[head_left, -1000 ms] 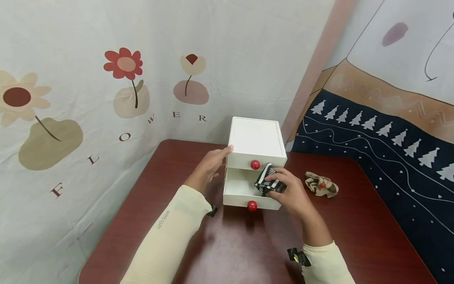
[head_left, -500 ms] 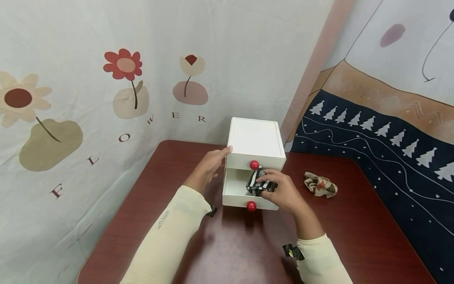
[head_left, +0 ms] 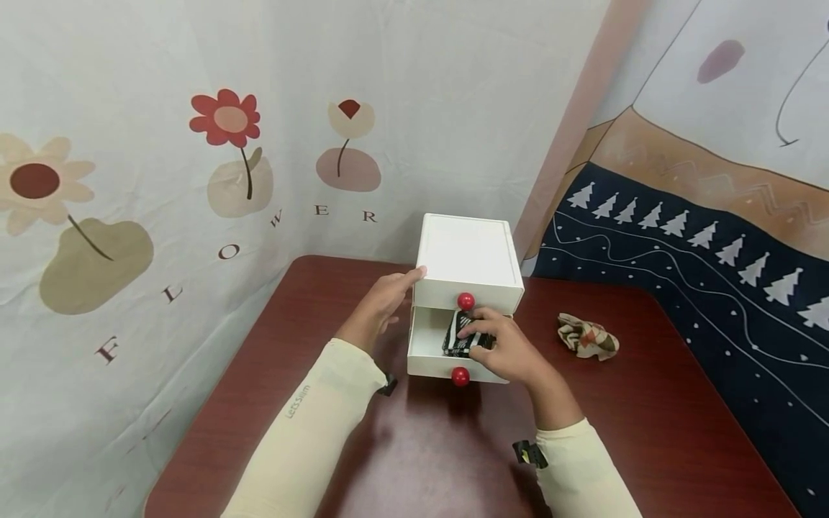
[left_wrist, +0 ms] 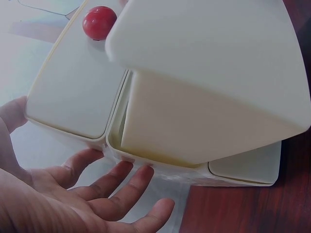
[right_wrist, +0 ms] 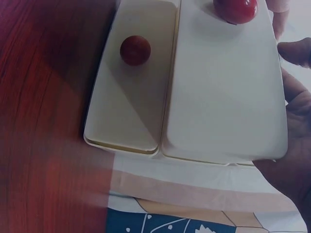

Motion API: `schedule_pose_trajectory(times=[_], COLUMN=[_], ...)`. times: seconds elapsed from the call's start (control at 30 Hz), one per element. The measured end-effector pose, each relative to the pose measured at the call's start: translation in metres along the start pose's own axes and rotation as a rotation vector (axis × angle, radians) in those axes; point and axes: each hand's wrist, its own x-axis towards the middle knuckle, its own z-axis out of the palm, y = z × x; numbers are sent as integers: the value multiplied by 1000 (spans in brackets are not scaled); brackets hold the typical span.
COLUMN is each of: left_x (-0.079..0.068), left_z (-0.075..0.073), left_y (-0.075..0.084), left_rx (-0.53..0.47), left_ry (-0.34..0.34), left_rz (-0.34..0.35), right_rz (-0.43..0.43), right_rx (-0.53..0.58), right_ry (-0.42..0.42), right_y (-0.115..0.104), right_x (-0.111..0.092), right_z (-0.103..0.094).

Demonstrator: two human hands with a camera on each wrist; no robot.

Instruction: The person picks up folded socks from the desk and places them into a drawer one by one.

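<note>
A white drawer cabinet (head_left: 469,252) with red knobs stands on the table, its middle drawer (head_left: 430,370) pulled out. My left hand (head_left: 382,302) rests against the cabinet's left side, thumb at the upper front corner. In the left wrist view its fingers (left_wrist: 131,187) extend loosely along the side wall. My right hand (head_left: 508,349) reaches over the drawer's right part and holds a folded black-and-white striped cloth (head_left: 456,334) inside it, between thumb and fingers. The right wrist view has the drawer front hiding this cloth, with the right hand (right_wrist: 299,107) at the right edge.
A crumpled beige cloth with a diamond pattern (head_left: 587,338) lies on the dark red table (head_left: 427,460), right of the cabinet. The bottom drawer (right_wrist: 126,102) is closed beneath the pulled-out one. Printed fabric hangings (head_left: 388,86) stand close behind the table and at its right.
My right hand has moved left and slightly down with the striped cloth, which now sits lower and flatter in the drawer. My left hand has stayed at the cabinet's side.
</note>
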Motion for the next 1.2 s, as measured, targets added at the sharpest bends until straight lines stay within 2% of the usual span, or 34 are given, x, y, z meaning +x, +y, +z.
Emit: schedule_pose_trajectory(times=[0.3, 0.57, 0.73, 0.9, 1.07, 1.2], left_x=[-1, -2, -2, -3, -3, -2], left_z=[0, -1, 0, 0, -2, -3], left_y=[2, 1, 1, 1, 1, 2], left_rx=[11, 10, 7, -1, 7, 25], left_ry=[-7, -15, -20, -19, -24, -25], left_rz=[-2, 5, 12, 6, 4, 8], right_rz=[-40, 19, 49, 36, 41, 3], right_rx=[-15, -64, -77, -133, -194, -203], right_ry=[-114, -173, -180, -113, 37, 155], right_y=[-1, -4, -8, -16, -28, -35], right_x=[6, 7, 5, -3, -13, -19], right_z=[0, -1, -2, -5, -1, 5])
